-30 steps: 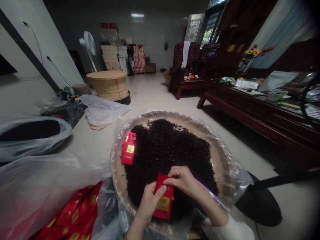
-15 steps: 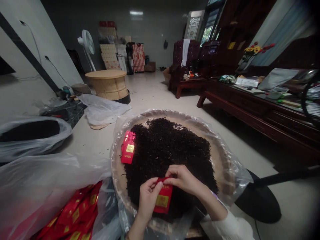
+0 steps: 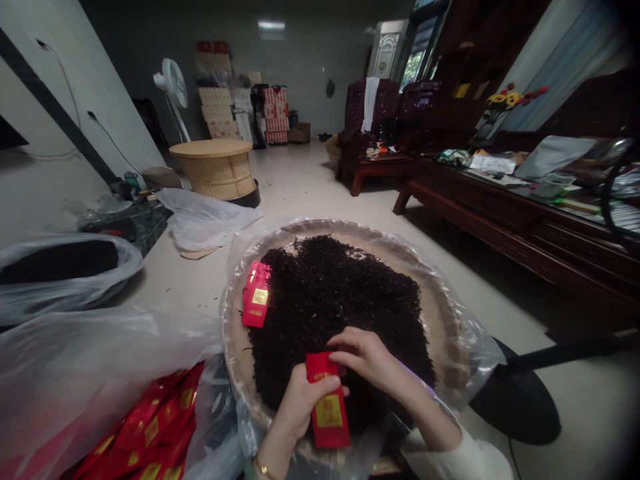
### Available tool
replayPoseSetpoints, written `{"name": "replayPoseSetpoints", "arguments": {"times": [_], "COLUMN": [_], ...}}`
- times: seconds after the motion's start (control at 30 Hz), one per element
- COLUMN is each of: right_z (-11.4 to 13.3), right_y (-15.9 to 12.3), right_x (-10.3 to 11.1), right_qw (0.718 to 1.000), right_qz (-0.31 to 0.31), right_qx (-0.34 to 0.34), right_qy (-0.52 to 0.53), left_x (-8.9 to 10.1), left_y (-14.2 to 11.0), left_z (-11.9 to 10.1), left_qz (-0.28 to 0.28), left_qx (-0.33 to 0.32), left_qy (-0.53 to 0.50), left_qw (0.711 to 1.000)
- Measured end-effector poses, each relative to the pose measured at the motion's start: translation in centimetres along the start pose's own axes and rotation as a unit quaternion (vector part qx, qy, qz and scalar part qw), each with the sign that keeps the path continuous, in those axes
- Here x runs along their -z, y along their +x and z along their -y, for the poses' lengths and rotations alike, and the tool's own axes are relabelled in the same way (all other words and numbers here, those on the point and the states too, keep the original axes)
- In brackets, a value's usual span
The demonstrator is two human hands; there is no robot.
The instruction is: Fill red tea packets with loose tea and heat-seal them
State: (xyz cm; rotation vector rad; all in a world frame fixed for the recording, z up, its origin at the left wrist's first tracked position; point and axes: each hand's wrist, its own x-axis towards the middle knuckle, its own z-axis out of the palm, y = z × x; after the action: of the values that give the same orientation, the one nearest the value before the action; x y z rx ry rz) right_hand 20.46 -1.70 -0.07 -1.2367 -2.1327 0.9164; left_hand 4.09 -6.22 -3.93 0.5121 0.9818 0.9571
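Note:
Between the thumb and fingers of my left hand (image 3: 305, 397) is a red packet (image 3: 329, 417) with gold print and a gold square, held upright over the near part of the tray. My right hand (image 3: 363, 357) hovers by the packet's top right corner, its thumb and fingers apart; the thumb tip overlaps the packet's edge, and I cannot tell if it touches. Dark, dry, twisted leaves, like loose tea (image 3: 340, 293), are heaped below both hands. More red packets (image 3: 256, 297) lie on the leaves at the tray's left side.
The round tray (image 3: 447, 313) is lined with clear plastic. At the lower left, a plastic bag (image 3: 110, 333) holds several red packets. Another plastic-lined container of dark leaves (image 3: 60, 260) stands farther left. A black round base (image 3: 520, 407) is at right, beside a long wooden table (image 3: 525, 233).
The packet's top, pinched and folded between both hands before, now stands flat and straight. My right hand has come off it with fingers spread; my left thumb lies across the packet's front.

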Motion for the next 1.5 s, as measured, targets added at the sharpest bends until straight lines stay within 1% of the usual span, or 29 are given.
{"name": "replayPoseSetpoints", "arguments": {"times": [0.07,0.13,0.2,0.27,0.3,0.37,0.43,0.5,0.57,0.63,0.7,0.8,0.83,0.9,1.0,1.07,1.1,1.17,1.27,1.33,1.4,1.5], "right_z": [-1.9,-4.1,-6.1,-7.6,-8.0,-8.4,-8.0,-6.9,-5.2,-3.1,-0.9,1.8,2.4,3.3,3.8,3.8,3.7,3.4,2.9,2.6,2.3,1.9], "right_y": [-1.3,-3.0,-4.5,-5.7,-6.1,-6.5,-6.5,-6.2,-5.7,-4.9,-3.9,-2.4,-1.9,-1.2,-0.7,-0.6,-0.6,-0.6,-0.5,-0.4,-0.4,-0.4], "right_x": [0.4,0.6,0.3,-0.2,-0.5,-0.7,-0.2,0.7,1.9,2.9,3.4,3.3,3.1,2.6,2.1,2.0,2.0,2.1,2.3,2.2,2.1,1.7], "right_qw": [0.995,0.977,0.954,0.945,0.947,0.96,0.975,0.986,0.994,0.998,1.0,0.997,0.996,0.993,0.99,0.989,0.988,0.987,0.989,0.991,0.992,0.992], "right_qz": [-0.046,-0.085,-0.079,-0.065,-0.062,-0.068,-0.082,-0.083,-0.061,-0.026,0.01,0.065,0.079,0.099,0.115,0.126,0.132,0.14,0.139,0.13,0.123,0.123], "right_qx": [-0.029,-0.059,-0.1,-0.118,-0.117,-0.104,-0.092,-0.086,-0.076,-0.052,-0.025,0.011,0.021,0.034,0.03,0.016,0.007,-0.007,-0.02,-0.018,-0.009,-0.004], "right_qy": [-0.081,-0.187,-0.27,-0.299,-0.294,-0.251,-0.185,-0.115,-0.054,-0.016,-0.009,-0.034,-0.043,-0.058,-0.073,-0.079,-0.079,-0.072,-0.047,-0.025,-0.005,0.006], "left_x": [0.3,0.5,0.6,0.6,0.5,0.5,0.4,0.4,0.2,-0.1,-0.6,-0.9,-0.9,-0.5,0.4,0.8,0.9,0.8,0.3,0.1,0.0,0.2], "left_y": [0.1,0.2,0.2,0.2,0.3,0.2,0.2,0.1,0.0,-0.1,-0.2,-0.3,-0.3,0.0,0.6,0.8,0.8,0.5,0.0,-0.3,-0.3,-0.1], "left_z": [-0.1,-0.3,-0.5,-0.6,-0.6,-0.6,-0.7,-0.7,-0.7,-0.8,-0.8,-0.6,-0.4,0.2,1.3,1.7,1.7,1.2,-0.1,-0.8,-0.9,-0.6], "left_qz": [-0.02,-0.033,-0.038,-0.037,-0.036,-0.035,-0.036,-0.035,-0.03,-0.02,0.003,0.05,0.058,0.049,0.011,0.003,0.011,0.045,0.091,0.105,0.102,0.062], "left_qx": [0.002,0.003,0.0,-0.006,-0.009,-0.016,-0.02,-0.024,-0.025,-0.023,-0.026,-0.044,-0.049,-0.052,-0.043,-0.032,-0.026,-0.022,-0.026,-0.006,0.013,0.004], "left_qy": [-0.019,-0.036,-0.046,-0.048,-0.047,-0.043,-0.031,-0.012,0.011,0.04,0.082,0.139,0.152,0.161,0.149,0.143,0.141,0.115,0.004,-0.061,-0.084,-0.078], "left_qw": [1.0,0.999,0.998,0.998,0.998,0.998,0.999,0.999,0.999,0.999,0.996,0.988,0.985,0.984,0.988,0.989,0.99,0.992,0.995,0.993,0.991,0.995]}}
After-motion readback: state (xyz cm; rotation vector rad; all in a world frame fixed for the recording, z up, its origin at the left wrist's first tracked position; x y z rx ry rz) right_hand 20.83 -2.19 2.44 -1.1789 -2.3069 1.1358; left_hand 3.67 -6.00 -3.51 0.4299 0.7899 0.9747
